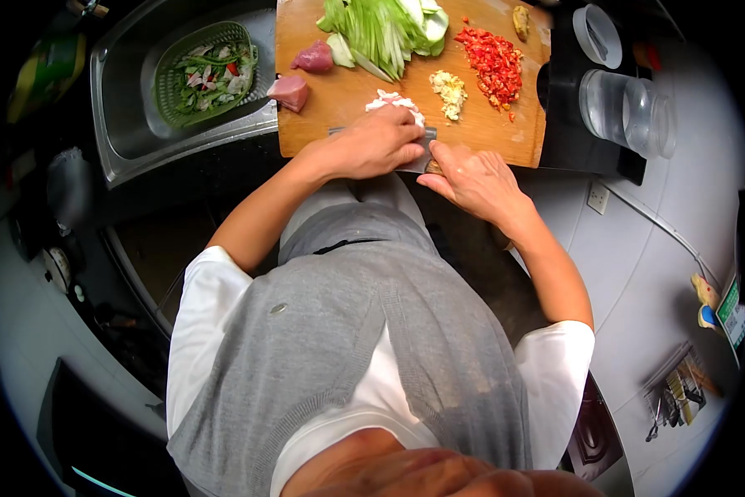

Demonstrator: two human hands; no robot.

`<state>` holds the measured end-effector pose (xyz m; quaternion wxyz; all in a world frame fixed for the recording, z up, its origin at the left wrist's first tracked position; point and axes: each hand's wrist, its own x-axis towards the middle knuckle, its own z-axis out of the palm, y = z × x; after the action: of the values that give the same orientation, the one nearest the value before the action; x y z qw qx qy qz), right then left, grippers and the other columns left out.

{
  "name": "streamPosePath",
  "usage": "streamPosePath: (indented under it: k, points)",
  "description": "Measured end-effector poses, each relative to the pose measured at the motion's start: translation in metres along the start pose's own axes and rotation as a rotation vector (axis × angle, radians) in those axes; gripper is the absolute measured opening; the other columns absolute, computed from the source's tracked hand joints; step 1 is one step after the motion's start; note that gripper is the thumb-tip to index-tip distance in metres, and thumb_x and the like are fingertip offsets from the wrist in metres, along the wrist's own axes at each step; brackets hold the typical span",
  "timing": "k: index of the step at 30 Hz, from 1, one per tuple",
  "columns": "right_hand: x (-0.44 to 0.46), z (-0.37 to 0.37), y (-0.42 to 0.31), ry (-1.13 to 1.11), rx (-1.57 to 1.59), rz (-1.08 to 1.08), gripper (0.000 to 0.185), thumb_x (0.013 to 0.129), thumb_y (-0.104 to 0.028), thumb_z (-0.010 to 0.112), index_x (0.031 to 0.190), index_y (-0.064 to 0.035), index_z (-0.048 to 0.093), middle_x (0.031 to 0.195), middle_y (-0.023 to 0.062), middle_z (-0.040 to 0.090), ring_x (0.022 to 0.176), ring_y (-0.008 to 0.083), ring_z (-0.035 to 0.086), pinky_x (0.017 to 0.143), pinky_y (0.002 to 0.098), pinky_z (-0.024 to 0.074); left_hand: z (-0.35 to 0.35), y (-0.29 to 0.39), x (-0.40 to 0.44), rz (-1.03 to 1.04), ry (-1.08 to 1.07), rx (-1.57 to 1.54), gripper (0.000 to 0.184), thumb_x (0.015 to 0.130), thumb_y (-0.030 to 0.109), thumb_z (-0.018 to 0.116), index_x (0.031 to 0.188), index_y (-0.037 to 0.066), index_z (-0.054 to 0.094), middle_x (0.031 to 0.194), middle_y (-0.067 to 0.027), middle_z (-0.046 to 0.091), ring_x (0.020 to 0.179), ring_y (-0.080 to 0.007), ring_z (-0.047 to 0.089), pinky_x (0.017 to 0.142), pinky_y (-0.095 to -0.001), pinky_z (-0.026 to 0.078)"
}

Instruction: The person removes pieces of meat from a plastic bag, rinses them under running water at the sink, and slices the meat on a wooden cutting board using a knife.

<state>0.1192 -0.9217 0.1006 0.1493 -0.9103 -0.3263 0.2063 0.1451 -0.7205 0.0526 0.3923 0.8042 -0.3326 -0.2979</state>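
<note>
My right hand [476,180] is closed round the wooden handle of a cleaver [422,149] at the front edge of the wooden cutting board [323,132]. The fingers of my left hand [372,142] are pressed together on the cleaver's blade, just in front of a small pile of pale chopped pieces [395,103]. Two chunks of pink meat [289,93] lie at the board's left. Sliced green vegetable [380,33] is heaped at the back. Minced yellowish garlic [449,93] and chopped red chili [492,62] sit to the right, with a ginger piece [521,22] behind.
Left of the board is a steel sink [128,137] holding a green basket [167,99] of vegetable scraps. A white bowl [596,37] and a clear container [625,108] stand to the right, near the tiled wall [637,224] with a socket [598,197].
</note>
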Motion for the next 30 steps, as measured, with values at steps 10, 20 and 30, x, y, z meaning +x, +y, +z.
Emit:
streamPosePath:
  k: [10,20,30]
  points:
    - [-0.004,0.02,-0.01,-0.295,0.826,0.236,0.039,0.09,-0.036,0.047,0.1,0.0012,0.053,0.079,0.0203,0.061,0.075,0.0386,0.058,0.067,0.0412,0.0436,-0.046,-0.037,-0.056,-0.251,0.72,-0.583,0.025,0.089,0.015,0.052,0.108,0.001,0.058,0.094,-0.0044,0.061,0.084,-0.0114,0.055,0.072,-0.0241,0.045]
    - [-0.016,0.035,0.004,-0.203,1.338,0.691,0.029,0.094,-0.034,0.041,0.08,-0.0095,0.046,0.06,-0.0016,0.043,0.044,0.0049,0.037,0.038,0.0193,0.0302,-0.016,-0.08,-0.079,-0.382,0.978,0.016,0.042,0.068,0.021,0.072,0.104,0.005,0.057,0.103,-0.0112,0.052,0.092,-0.0249,0.052,0.079,-0.0333,0.043]
    - [-0.025,0.042,-0.024,-0.009,1.526,0.557,0.036,0.094,-0.04,0.04,0.091,-0.005,0.048,0.061,0.0006,0.044,0.045,0.0056,0.038,0.041,0.0189,0.0311,0.008,-0.058,-0.062,-0.228,1.028,0.083,0.026,0.064,0.003,0.062,0.09,0.003,0.056,0.092,-0.0125,0.056,0.085,-0.0289,0.055,0.072,-0.0345,0.047]
